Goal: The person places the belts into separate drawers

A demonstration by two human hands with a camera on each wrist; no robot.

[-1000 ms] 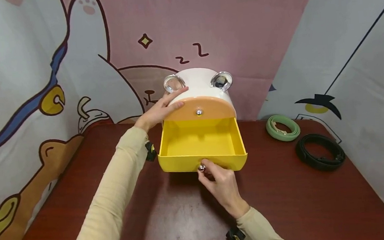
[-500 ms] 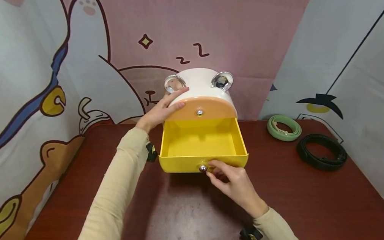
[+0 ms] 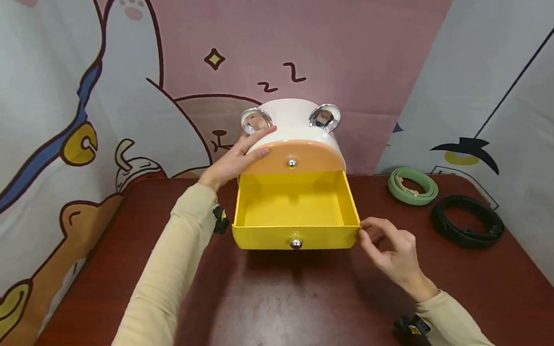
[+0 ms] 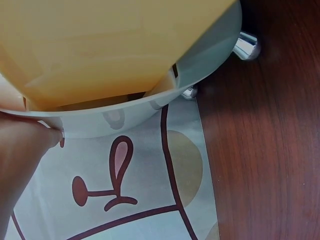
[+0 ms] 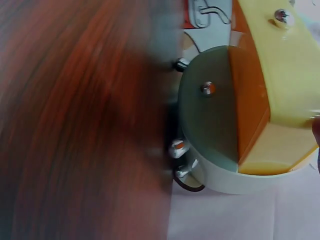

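Observation:
A small white cabinet (image 3: 290,118) with two shiny silver ears stands against the back backdrop. Its orange front panel (image 3: 276,159) carries a silver knob, and below that a yellow drawer (image 3: 263,238) is pulled far out, bare inside. My left hand (image 3: 234,163) rests on the cabinet's upper left side, fingers extended over its curved top. At the drawer's front right corner is my right hand (image 3: 395,250), fingers loosely bent with nothing between them; whether the fingertips touch the corner I cannot tell. The right wrist view shows a grey-green lower panel (image 5: 212,117) with another knob.
On the right of the dark red-brown table (image 3: 280,326) lie a coiled green belt (image 3: 398,191) and a coiled black belt (image 3: 442,224) in front of it. A cartoon-printed backdrop (image 3: 344,35) rises behind and beside the table.
My right hand has let go of the yellow drawer's knob and moved right to the drawer's corner. The left hand stays on the cabinet, and the drawer remains pulled out.

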